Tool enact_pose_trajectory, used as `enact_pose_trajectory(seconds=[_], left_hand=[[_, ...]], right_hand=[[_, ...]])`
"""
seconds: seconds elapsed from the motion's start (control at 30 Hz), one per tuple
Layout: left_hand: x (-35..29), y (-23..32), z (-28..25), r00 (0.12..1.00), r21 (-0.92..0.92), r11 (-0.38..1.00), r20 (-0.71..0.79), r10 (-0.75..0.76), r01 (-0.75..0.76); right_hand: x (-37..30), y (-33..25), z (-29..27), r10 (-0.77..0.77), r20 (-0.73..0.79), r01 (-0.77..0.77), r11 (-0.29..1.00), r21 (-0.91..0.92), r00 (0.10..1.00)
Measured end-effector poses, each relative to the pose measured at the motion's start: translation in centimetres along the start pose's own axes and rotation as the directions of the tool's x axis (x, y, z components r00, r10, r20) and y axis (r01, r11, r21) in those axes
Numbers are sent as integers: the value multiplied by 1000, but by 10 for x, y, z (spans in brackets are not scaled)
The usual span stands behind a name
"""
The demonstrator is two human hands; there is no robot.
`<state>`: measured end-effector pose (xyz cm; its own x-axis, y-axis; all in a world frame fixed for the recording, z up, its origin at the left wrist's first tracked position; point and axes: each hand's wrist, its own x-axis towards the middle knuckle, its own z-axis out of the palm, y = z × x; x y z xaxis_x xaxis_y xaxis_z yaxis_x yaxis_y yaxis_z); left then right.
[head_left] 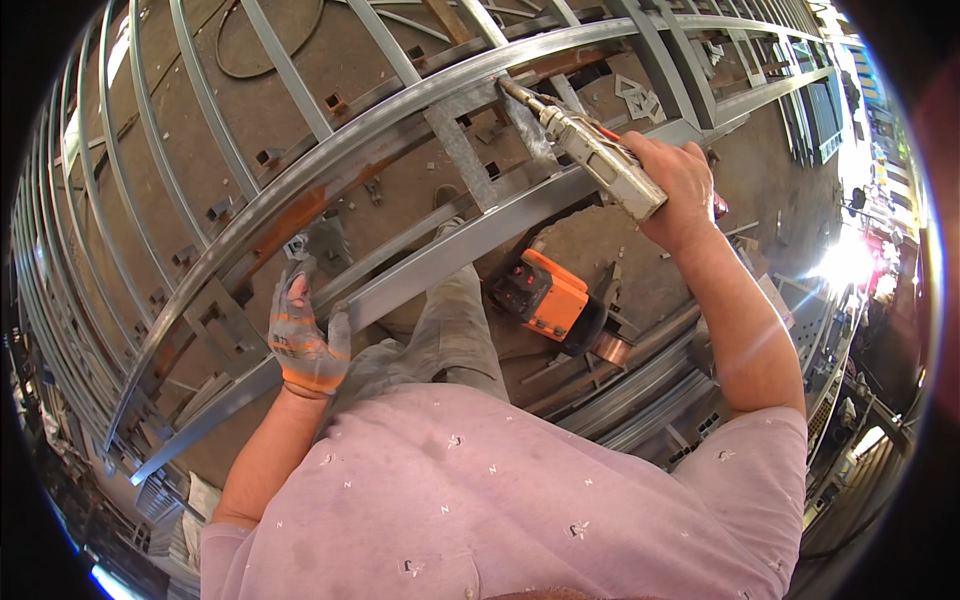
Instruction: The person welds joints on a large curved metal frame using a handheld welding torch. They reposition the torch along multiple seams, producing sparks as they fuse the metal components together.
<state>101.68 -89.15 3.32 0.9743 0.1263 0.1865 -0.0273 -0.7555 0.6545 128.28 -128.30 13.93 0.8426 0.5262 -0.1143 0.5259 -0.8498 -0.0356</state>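
My right hand [682, 190], bare, is wrapped round a worn, pale welding gun [606, 163]. The gun's narrow nozzle points up and left, its tip at the curved steel rail [420, 92] where a short flat crosspiece [527, 125] meets it. A second crosspiece [463, 160] spans between that rail and a straight steel tube [470, 238] nearer my body. My left hand [308, 340] wears a grey glove with orange bands, one fingertip showing bare. Its fingers are stretched out and apart beside the straight tube, holding nothing. Whether it touches the tube I cannot tell.
An orange and black machine [553, 296] stands on the floor by my legs, a copper wire spool [611, 348] at its end. Long parallel bars [205, 90] extend from the curved rail. Steel profiles [655, 400] lie at lower right; scrap plates [638, 98] lie beyond the gun.
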Motion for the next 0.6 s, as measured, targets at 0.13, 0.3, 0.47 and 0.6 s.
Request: enact_pose_trajectory(seconds=[0.13,0.3,0.47,0.6], left_hand=[[1,3,2,999,-21,1000,-31,-13,12],[1,0,1,999,-17,1000,-28,25,-25],[-1,1,3,999,-15,1000,-44,-10,9],[-1,5,4,995,-111,992,-66,-71,64]], right_hand=[[2,2,-2,2,16,-2,1000,-14,1000],[3,4,-3,2,10,-2,1000,-24,1000],[5,3,-4,-11,-3,11,999,-43,1000],[6,2,-5,-7,3,7,998,-61,1000]])
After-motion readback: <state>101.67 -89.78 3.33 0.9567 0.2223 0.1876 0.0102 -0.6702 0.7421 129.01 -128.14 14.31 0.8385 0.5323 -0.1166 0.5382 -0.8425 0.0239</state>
